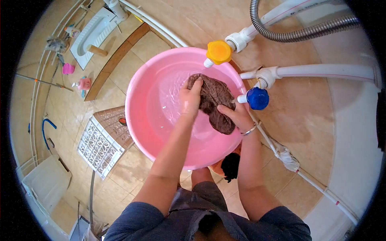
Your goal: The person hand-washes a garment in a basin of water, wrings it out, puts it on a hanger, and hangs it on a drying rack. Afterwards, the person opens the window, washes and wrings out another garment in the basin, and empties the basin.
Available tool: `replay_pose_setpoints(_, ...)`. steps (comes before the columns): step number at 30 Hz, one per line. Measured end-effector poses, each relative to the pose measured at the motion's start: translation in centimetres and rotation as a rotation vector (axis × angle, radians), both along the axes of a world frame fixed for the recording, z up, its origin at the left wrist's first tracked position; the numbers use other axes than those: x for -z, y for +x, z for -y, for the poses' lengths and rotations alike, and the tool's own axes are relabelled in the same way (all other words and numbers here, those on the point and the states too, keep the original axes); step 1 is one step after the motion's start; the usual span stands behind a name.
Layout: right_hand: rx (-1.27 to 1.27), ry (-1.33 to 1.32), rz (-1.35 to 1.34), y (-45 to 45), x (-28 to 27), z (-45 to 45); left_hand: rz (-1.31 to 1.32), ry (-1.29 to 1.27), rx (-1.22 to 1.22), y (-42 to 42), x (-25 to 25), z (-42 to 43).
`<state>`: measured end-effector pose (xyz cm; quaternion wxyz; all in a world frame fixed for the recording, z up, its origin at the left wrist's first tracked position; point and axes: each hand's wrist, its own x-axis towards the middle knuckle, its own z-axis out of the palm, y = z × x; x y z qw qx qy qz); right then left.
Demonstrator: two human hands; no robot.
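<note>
A dark brown, wet-looking piece of cloth (215, 94) is stretched between my two hands over the pink basin (138, 120); its exact kind is unclear. My left hand (190, 98) grips its upper left end, thumb on top. On the lower right side, my right hand (237, 117) is closed on the cloth with its thumb lying across it. A silver bracelet (249, 130) circles my right wrist. Clear, rippled water (171, 94) lies in the basin below. The blue-handled tap (257, 99) has its spout just beside the cloth and my right hand.
A yellow-handled tap (219, 52) reaches over the basin's far rim. A flexible metal hose (305, 34) hangs at upper right. Left of the basin stands a white lattice-topped basket (100, 144). A squat toilet (91, 36) sits on a raised step. Something black (230, 165) lies by the basin.
</note>
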<state>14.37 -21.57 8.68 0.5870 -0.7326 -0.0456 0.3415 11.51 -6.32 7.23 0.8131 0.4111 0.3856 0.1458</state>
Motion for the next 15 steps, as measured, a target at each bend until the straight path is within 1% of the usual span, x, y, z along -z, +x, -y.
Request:
replay_pose_setpoints(1,-0.068,0.014,-0.040,0.0,0.0,0.4,-0.021,0.071,0.081,-0.2,-0.2,-0.9)
replay_pose_setpoints(2,-0.067,0.016,-0.042,0.0,0.1,0.7,-0.051,0.139,0.146,-0.2,-0.6,-1.3)
replay_pose_setpoints(3,-0.135,0.018,-0.014,0.1,0.2,0.9,-0.078,0.207,0.210,-0.1,-1.0,-1.5)
replay_pose_setpoints(4,-0.203,0.021,0.014,0.2,0.3,1.0,-0.078,0.208,0.211,0.1,-1.2,-1.5)
replay_pose_setpoints(5,-0.272,0.024,0.042,0.3,0.3,1.0,-0.134,0.169,0.269,0.3,-1.4,-1.5)
replay_pose_setpoints(6,-0.272,0.026,0.042,0.1,0.3,0.9,-0.190,0.131,0.326,0.4,-1.5,-1.6)
replay_pose_setpoints(7,-0.274,-0.003,0.039,-0.1,0.3,0.6,-0.191,0.133,0.325,0.5,-1.2,-1.8)
replay_pose_setpoints(9,-0.276,-0.033,0.037,-0.1,0.6,1.0,-0.281,0.214,0.599,0.6,0.0,-2.2)
replay_pose_setpoints(10,-0.221,-0.084,0.179,0.0,1.1,1.8,-0.235,0.197,0.712,0.6,0.5,-2.4)
replay_pose_setpoints(11,-0.175,-0.063,0.205,-0.1,1.7,1.9,-0.235,0.197,0.711,0.7,0.9,-2.4)
replay_pose_setpoints(13,-0.085,-0.021,0.262,-0.3,2.2,1.7,-0.337,0.073,0.990,0.9,1.8,-2.2)
replay_pose_setpoints(14,0.103,0.078,0.204,-0.5,2.5,1.2,-0.296,0.042,1.016,0.9,3.0,-1.9)
replay_pose_setpoints(15,0.292,0.177,0.145,-0.8,2.1,0.2,-0.296,0.043,1.016,0.9,3.1,-1.2)
